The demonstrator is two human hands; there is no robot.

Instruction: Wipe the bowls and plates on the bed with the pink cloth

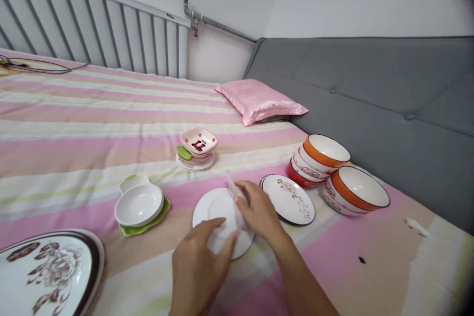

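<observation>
A plain white plate [207, 202] lies on the striped bed cover in front of me. My left hand [203, 256] is at the plate's near edge, thumb and fingers apart, with nothing between them. Over the plate's right side, my right hand [259, 210] is closed on a thin pale sheet-like piece [234, 188]. This piece stands up on edge and looks partly see-through; blur hides whether it is tissue or plastic. Just right of that hand lies a small stack of flower-patterned plates [291, 200] with dark rims.
Orange-rimmed bowls [314, 160] are stacked at right beside another bowl [355, 192]. White dishes on a green leaf-shaped dish [138, 205] sit left. Small pink dishes [199, 142] stand farther back. Large floral plates [48, 271] lie front left. A pink pillow [261, 99] rests against the grey headboard [370, 79].
</observation>
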